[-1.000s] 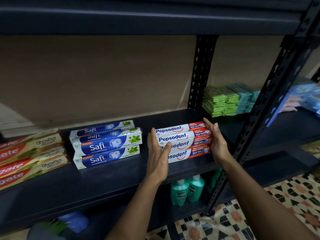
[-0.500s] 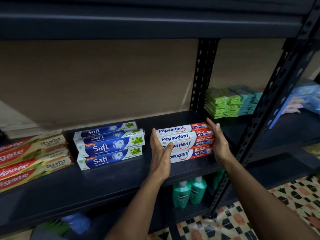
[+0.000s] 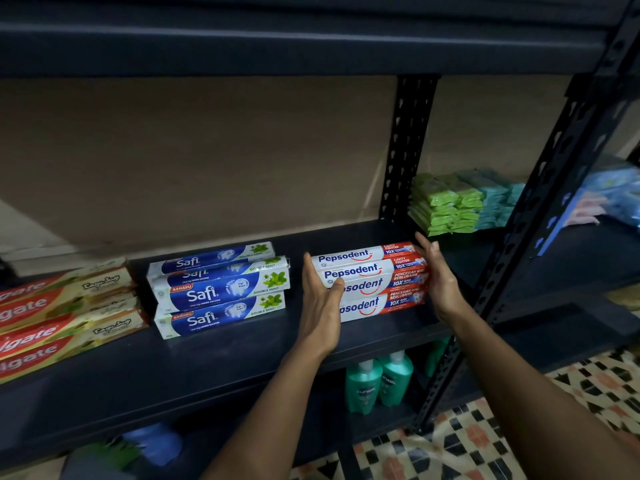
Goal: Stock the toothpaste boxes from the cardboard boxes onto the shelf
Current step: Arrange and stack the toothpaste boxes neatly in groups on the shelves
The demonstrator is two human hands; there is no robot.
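Right, the head view looks down along a dark metal shelf board (image 3: 242, 348). The stack of white-and-red Pepsodent toothpaste boxes (image 3: 370, 282) sits on that board, toward its right end, with the long sides facing me. I count four logo faces.

The left hand (image 3: 320, 303) lies flat against the stack's left end. Its fingers are straight and together, pointing up and back, and the thumb lies across the front of the boxes. The right hand (image 3: 440, 275) is against the stack's right end, fingers straight and close together, palm turned in toward the red ends. Neither hand curls round a box. The stack rests on the board between the two flat hands.

Just left of the left hand, with a gap between, I see a stack of blue-and-white Safi toothpaste boxes (image 3: 221, 289) on the same board. Further left is a pile of red-and-cream Colgate toothpaste boxes (image 3: 62, 313), cut off by the frame edge.

Behind and to the right, past a black perforated steel upright (image 3: 405, 147), are stacked soft green packets (image 3: 446, 206), with teal packets (image 3: 498, 199) beside them. On the shelf below, two teal pump bottles (image 3: 377, 379) stand upright. Patterned floor tiles (image 3: 467, 445) show at lower right.
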